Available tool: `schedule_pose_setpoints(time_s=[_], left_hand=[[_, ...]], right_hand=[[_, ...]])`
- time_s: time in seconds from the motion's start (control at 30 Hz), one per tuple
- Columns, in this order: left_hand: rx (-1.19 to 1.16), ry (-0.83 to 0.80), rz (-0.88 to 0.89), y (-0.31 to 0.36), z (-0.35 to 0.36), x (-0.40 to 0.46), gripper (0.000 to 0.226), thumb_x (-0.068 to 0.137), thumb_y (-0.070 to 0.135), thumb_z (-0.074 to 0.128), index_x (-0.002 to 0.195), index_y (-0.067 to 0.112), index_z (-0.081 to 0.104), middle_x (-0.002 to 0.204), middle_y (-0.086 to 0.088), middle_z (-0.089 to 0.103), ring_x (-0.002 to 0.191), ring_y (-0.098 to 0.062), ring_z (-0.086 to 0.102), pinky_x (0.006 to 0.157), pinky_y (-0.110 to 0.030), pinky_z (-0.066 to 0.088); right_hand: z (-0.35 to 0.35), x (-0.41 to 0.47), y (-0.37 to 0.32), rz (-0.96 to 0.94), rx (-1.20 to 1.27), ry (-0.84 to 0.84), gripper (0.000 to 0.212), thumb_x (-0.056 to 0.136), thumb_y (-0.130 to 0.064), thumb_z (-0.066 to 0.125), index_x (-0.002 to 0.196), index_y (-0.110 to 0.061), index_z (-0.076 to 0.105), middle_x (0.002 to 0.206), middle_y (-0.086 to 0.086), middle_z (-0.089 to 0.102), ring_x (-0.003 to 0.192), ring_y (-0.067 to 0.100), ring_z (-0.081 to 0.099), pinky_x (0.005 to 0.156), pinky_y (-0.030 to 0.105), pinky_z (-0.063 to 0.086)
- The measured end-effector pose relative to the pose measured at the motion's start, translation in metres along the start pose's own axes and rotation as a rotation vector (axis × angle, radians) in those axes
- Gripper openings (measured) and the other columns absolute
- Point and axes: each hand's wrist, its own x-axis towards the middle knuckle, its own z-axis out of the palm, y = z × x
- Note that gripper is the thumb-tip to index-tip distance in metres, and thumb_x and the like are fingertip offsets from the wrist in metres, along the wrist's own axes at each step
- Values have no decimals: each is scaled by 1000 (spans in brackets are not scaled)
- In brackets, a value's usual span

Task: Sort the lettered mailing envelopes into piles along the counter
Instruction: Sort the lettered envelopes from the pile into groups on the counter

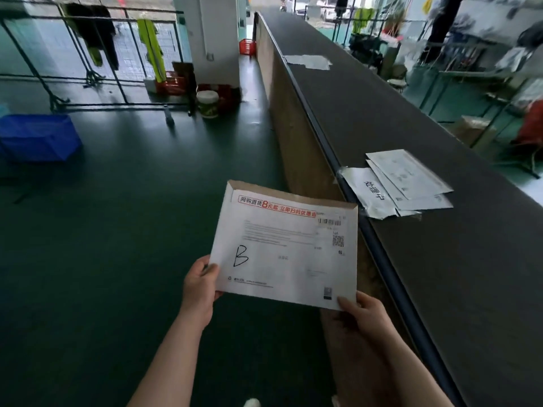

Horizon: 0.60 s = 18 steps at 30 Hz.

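Observation:
I hold a white mailing envelope (288,254) with a handwritten "B" and a red banner in front of me, left of the counter. A brown envelope edge shows behind its top. My left hand (201,286) pinches its lower left corner. My right hand (365,314) grips its lower right corner, thumb on top. On the long dark counter (411,118) lies a pile of white envelopes (408,180) beside a taped paper label (367,192) at the counter's near edge. Farther along the counter lies another white pile (308,61).
The counter has a brown cardboard front (293,136) and a blue metal rim. On the dark green floor to the left stand a blue crate (38,136), a white bucket (208,103) and red crates (173,83). A metal railing with hanging clothes runs behind them.

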Motion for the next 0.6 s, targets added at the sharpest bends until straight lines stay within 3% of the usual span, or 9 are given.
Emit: schedule_pose_setpoints(time_s=[0.17, 0.27, 0.43, 0.6], left_hand=[[31, -138, 9, 41, 92, 103, 22, 102, 12, 53, 120, 20, 63, 112, -9, 70, 105, -34, 66, 92, -60, 57], [82, -228, -45, 40, 157, 155, 31, 99, 4, 54, 128, 14, 58, 115, -12, 69, 107, -34, 65, 93, -57, 56], [199, -388, -134, 49, 244, 211, 30, 97, -3, 58, 125, 9, 58, 105, -17, 75, 96, -36, 73, 79, -47, 62], [293, -497, -93, 90, 340, 272, 28, 98, 2, 60, 125, 12, 60, 107, -17, 74, 97, -36, 74, 83, -49, 62]], right_hand=[[-28, 81, -30, -11, 140, 186, 18, 99, -21, 66, 115, -14, 72, 95, 10, 79, 78, 26, 74, 73, 41, 59], [-58, 134, -35, 9, 257, 279, 15, 100, -15, 65, 112, -9, 72, 94, 15, 78, 77, 30, 71, 79, 48, 61], [-123, 193, -47, 90, 480, 378, 13, 99, -9, 63, 109, -5, 72, 82, 17, 75, 57, 18, 69, 54, 29, 60], [-195, 243, -91, 59, 549, 589, 12, 101, -9, 61, 109, -4, 68, 68, 10, 70, 50, 12, 63, 47, 22, 54]])
